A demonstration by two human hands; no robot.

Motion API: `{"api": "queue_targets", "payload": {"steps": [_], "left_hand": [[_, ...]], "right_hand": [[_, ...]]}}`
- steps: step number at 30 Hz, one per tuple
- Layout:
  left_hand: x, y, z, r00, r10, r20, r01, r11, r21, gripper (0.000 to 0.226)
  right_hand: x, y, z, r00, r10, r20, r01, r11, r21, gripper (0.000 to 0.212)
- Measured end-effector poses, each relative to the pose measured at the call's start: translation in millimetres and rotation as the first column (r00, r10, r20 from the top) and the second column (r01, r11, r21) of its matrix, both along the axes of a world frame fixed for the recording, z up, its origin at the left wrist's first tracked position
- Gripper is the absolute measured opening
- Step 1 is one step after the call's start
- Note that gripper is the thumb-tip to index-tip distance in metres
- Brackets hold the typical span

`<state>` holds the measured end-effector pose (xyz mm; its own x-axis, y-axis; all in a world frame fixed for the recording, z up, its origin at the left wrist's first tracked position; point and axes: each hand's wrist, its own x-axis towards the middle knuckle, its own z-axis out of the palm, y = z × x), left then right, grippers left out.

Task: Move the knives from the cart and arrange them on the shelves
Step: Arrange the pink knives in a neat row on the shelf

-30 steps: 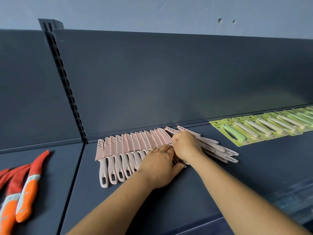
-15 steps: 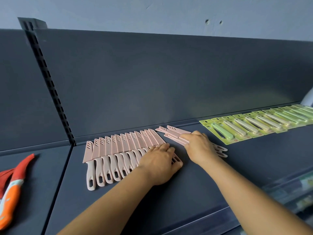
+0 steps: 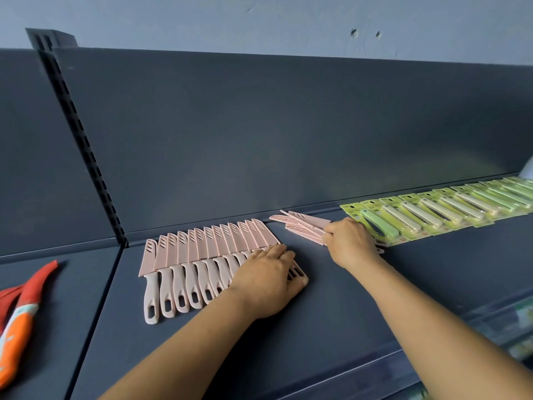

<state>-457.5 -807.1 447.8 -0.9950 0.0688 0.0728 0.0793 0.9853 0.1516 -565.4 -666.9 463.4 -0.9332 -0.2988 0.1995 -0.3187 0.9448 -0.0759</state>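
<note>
Seemingly gripped, loose pink knives under right hand point left.

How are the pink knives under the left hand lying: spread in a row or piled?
Spread: the pink knives lie flat on the shelf, side by side and overlapping, sheaths pointing back.

A blue-grey wall rises behind the unit and carries two small dark marks near its top. A slotted upright runs diagonally down the dark back panel, dividing the left bay from the main bay. At the lower right, beneath the front edge, a blurred lower level shows pale, indistinct shapes; its contents cannot be identified.
</note>
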Motion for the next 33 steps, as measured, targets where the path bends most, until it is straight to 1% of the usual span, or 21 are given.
{"api": "queue_targets", "payload": {"steps": [1, 2, 4, 5, 7, 8, 9, 12, 14, 17, 21, 24, 25, 26, 27, 29, 30, 33], "left_hand": [[0.0, -0.2, 0.1, 1.000, 0.000, 0.001, 0.000, 1.000, 0.001, 0.058], [0.2, -0.2, 0.2, 1.000, 0.000, 0.000, 0.000, 1.000, 0.001, 0.057], [0.8, -0.3, 0.5, 1.000, 0.001, -0.002, -0.001, 1.000, 0.003, 0.057], [1.0, -0.5, 0.3, 1.000, 0.001, -0.003, -0.001, 1.000, 0.005, 0.057], [1.0, -0.8, -0.6, 1.000, 0.003, -0.012, -0.003, 1.000, 0.006, 0.056], [0.9, -1.0, -1.2, 1.000, 0.004, -0.018, -0.004, 1.000, 0.003, 0.056], [0.9, -1.3, -1.5, 1.000, 0.005, -0.020, -0.005, 1.000, 0.000, 0.056], [1.9, -3.3, -2.9, 1.000, 0.009, -0.011, -0.009, 1.000, 0.003, 0.056], [2.8, -5.2, -4.2, 1.000, 0.011, -0.009, -0.011, 1.000, 0.020, 0.056], [2.8, -7.0, -6.1, 1.000, 0.008, -0.012, -0.007, 0.998, 0.056, 0.056], [3.1, -8.0, -5.6, 1.000, -0.001, -0.023, 0.002, 0.997, 0.081, 0.058], [2.4, -8.1, -4.1, 0.999, -0.004, -0.035, 0.007, 0.997, 0.078, 0.064], [1.0, -7.8, -3.4, 0.999, -0.006, -0.036, 0.009, 0.998, 0.069, 0.065], [-0.8, -6.8, -2.5, 0.999, -0.009, -0.034, 0.011, 0.998, 0.061, 0.066], [-2.7, -5.0, -1.4, 0.999, -0.013, -0.029, 0.015, 0.998, 0.055, 0.067], [-6.8, 0.2, 1.3, 1.000, -0.025, -0.015, 0.025, 0.999, 0.035, 0.066], [-8.4, 3.1, 2.3, 1.000, -0.029, -0.004, 0.030, 0.999, 0.021, 0.065], [-11.6, 8.5, 1.6, 0.999, -0.029, 0.020, 0.029, 1.000, -0.006, 0.060]], "right_hand": [[0.9, -0.3, 0.0, 1.000, -0.002, -0.027, 0.002, 1.000, 0.004, 0.018], [0.9, -0.1, -1.4, 0.998, -0.009, -0.055, 0.008, 1.000, -0.026, 0.019], [3.8, -1.4, -2.3, 0.997, -0.008, -0.073, -0.004, 0.986, -0.167, 0.022], [7.5, -4.4, -1.6, 0.999, 0.014, -0.048, -0.027, 0.963, -0.267, 0.024], [16.9, -14.9, 0.1, 0.992, 0.103, 0.074, -0.055, 0.877, -0.478, 0.029], [22.7, -21.2, 0.5, 0.978, 0.149, 0.145, -0.048, 0.838, -0.543, 0.030], [27.3, -27.0, 0.1, 0.963, 0.179, 0.203, -0.033, 0.823, -0.568, 0.030], [33.3, -37.6, -2.7, 0.938, 0.168, 0.304, 0.031, 0.831, -0.555, 0.035], [32.7, -41.6, -2.8, 0.939, 0.135, 0.315, 0.050, 0.856, -0.515, 0.039], [31.2, -48.7, -3.1, 0.946, 0.109, 0.305, 0.034, 0.903, -0.429, 0.041], [29.0, -52.4, -6.2, 0.940, 0.108, 0.324, 0.008, 0.942, -0.336, 0.025], [26.0, -40.0, -3.3, 0.962, 0.076, 0.262, 0.014, 0.945, -0.328, 0.025], [23.7, -32.6, -2.0, 0.974, 0.054, 0.221, 0.023, 0.943, -0.332, 0.029], [21.1, -24.7, -0.9, 0.982, 0.022, 0.188, 0.037, 0.952, -0.303, 0.035], [18.6, -15.8, -0.6, 0.987, -0.009, 0.161, 0.048, 0.969, -0.241, 0.039], [13.8, -0.9, -2.7, 0.992, -0.038, 0.122, 0.051, 0.993, -0.110, 0.038], [12.3, 4.4, -4.4, 0.993, -0.038, 0.112, 0.046, 0.996, -0.076, 0.035], [9.4, 12.6, -8.3, 0.996, -0.003, 0.093, 0.010, 0.998, -0.066, 0.029]]}}
